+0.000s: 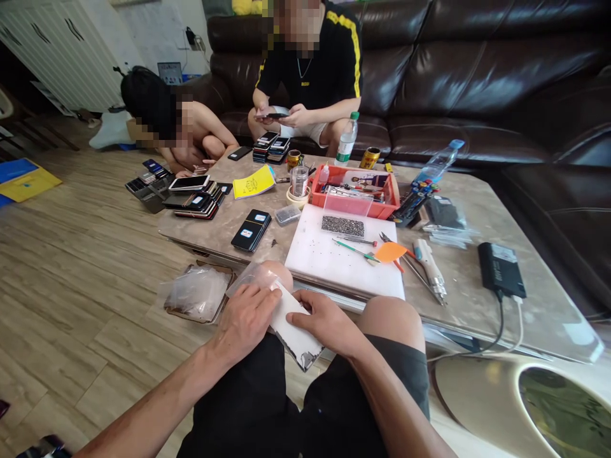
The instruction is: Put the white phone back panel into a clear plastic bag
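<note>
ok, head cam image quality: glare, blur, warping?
Head view: pale glare on the dark leather sofa; head view: white cabinet leans near the corner, likely wide-angle distortion; head view: left hand and right hand at the white panel look fairly sharp; head view: labels on the banded black stack are too small to read.

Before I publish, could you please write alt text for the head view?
The right grip holds a white, dark-edged panel over the lap, the left grip at its far end. A coffee table bears phone stacks, a red tool bin and a white foam mat. One co-worker sits on the leather sofa beyond; another hunches at left.
</note>
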{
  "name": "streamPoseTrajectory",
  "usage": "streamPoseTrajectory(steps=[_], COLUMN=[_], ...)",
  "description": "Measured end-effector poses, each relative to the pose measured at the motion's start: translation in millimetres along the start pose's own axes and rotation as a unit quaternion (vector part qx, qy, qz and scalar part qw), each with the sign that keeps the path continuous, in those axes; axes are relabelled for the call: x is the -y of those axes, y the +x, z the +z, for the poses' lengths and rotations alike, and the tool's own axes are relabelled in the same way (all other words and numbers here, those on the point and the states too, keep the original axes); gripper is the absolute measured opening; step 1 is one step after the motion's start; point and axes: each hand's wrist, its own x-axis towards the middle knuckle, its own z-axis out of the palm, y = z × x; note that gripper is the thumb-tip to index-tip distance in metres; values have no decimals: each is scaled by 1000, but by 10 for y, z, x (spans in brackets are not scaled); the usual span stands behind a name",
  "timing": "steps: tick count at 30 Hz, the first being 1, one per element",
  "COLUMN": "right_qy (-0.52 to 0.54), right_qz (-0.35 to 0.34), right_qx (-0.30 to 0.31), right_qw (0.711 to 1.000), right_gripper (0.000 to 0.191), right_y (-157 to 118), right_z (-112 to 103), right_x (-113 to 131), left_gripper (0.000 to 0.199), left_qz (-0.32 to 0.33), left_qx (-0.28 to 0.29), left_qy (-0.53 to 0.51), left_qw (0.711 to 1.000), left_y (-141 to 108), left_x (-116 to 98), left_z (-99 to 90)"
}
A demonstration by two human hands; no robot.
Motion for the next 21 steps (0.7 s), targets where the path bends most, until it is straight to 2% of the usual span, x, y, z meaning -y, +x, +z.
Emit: streamPoseTrajectory(steps=[4,8,11,16,18,21], right_qy=[-6,-22,10,37,95,254], right_qz=[6,-14,-11,-28,2,43], right_qx=[-8,0,11,-11,-11,-15], right_qw=[1000,1000,1000,999,995,966], right_gripper=[13,15,21,19,21,43], right_y=[-9,-9,-5,6,-9,-96], right_z=[15,27,15,56,69,54], right_x=[41,15,-28,-84,-124,-197], left_gripper=[27,29,27,26,26,27], left_qz=[-4,-13,-17,-6,-14,-34], left_qx=[38,29,26,38,36,29], left_qy=[1,-5,-20,-63,-63,-65], left_qw=[999,999,999,997,997,997], left_y=[-14,-6,0,-14,-17,-5], left_x=[-40,-83,-123,-219,-242,-248], left_z=[-11,-8,3,33,39,33])
